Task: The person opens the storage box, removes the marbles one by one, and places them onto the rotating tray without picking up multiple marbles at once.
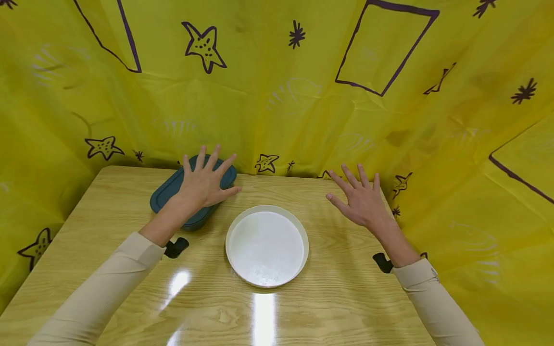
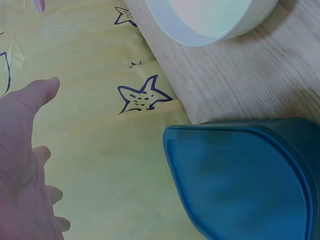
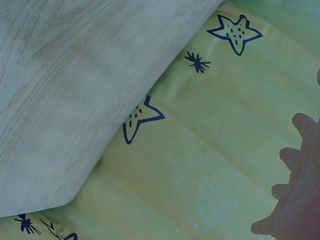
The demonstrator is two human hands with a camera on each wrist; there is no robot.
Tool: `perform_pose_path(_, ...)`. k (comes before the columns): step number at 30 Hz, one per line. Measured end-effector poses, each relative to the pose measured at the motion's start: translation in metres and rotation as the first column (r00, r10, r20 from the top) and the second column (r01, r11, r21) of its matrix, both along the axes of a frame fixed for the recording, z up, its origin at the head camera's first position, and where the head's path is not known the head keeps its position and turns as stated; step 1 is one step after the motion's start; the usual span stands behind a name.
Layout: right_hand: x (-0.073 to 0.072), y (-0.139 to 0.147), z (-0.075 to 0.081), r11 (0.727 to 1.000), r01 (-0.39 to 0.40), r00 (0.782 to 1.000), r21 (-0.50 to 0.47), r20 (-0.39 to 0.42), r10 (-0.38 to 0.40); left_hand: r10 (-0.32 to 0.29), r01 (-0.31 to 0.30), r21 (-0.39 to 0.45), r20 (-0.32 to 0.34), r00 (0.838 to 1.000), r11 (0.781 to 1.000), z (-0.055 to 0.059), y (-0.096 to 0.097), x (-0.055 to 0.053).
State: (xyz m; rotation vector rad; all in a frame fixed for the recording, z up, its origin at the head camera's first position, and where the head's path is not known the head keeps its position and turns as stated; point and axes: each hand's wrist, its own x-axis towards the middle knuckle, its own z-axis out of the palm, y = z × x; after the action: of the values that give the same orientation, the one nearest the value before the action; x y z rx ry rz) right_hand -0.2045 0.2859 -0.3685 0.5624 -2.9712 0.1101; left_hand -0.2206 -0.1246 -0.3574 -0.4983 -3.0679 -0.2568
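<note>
My left hand (image 1: pixel 202 185) is held with fingers spread over a dark teal lidded container (image 1: pixel 166 196), which it partly covers in the head view. The left wrist view shows that container's lid (image 2: pixel 240 180) below and to the right of the hand, apart from it. My right hand (image 1: pixel 362 202), fingers also spread, is held over the right back part of the table and holds nothing. Between the hands, nearer to me, a round white shallow dish (image 1: pixel 267 247) with a low rim sits on the table.
The wood-grain table (image 1: pixel 337 298) ends at the back against a yellow curtain (image 1: pixel 255 105) with dark starfish drawings, which also lines both sides. Each wrist carries a small black camera mount, seen at the left cuff (image 1: pixel 176 248) and the right cuff (image 1: pixel 383 263).
</note>
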Motion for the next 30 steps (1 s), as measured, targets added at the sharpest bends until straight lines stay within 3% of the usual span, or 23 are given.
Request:
perform_pose_path(10,-0.001,-0.004,0.002,1.0,-0.012,1.0,-0.025,-0.011,0.011,-0.03,0.027,0.075,0.037,0.999,0.997,0.0,-0.01,0.001)
perform_pose_path(17,-0.001,-0.02,0.004,0.989,-0.048,0.997,-0.141,0.049,0.055,-0.063,0.06,0.147,0.019,0.998,0.987,-0.01,-0.031,0.005)
perform_pose_path(30,-0.005,-0.065,0.001,0.95,-0.059,0.98,-0.306,0.163,0.113,-0.105,0.08,0.333,0.057,0.993,0.939,-0.018,-0.062,0.007)
